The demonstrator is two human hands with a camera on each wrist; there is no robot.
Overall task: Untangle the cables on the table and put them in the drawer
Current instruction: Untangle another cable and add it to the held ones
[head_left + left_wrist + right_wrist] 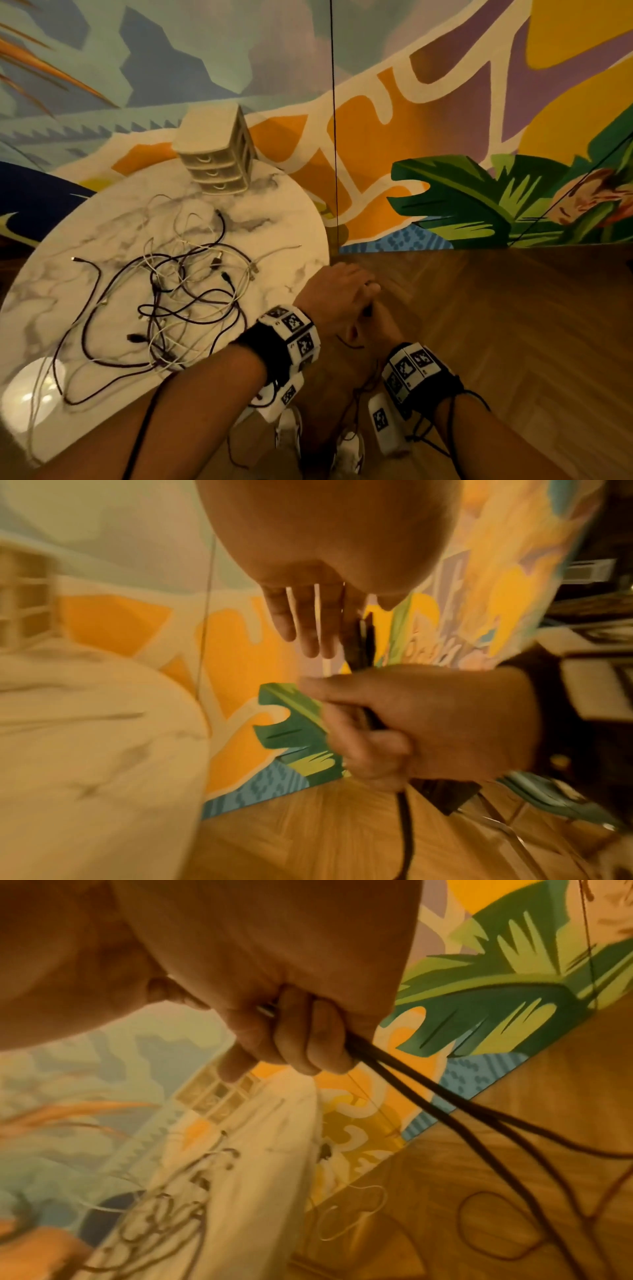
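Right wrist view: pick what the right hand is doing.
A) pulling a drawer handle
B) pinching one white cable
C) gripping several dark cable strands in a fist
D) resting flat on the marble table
C: the right hand has its fingers curled round dark cable strands that trail down over the wooden floor, beside the round white marble table.

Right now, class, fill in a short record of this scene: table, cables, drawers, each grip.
table: round, marble-patterned
cable tangle: dark and white, on the table
drawer unit: far side of table, three drawers, seemingly shut
right grip: beside table, curled round dark cable
left grip: over right grip, fingers straight, hold unclear
dark cable: trails down toward floor
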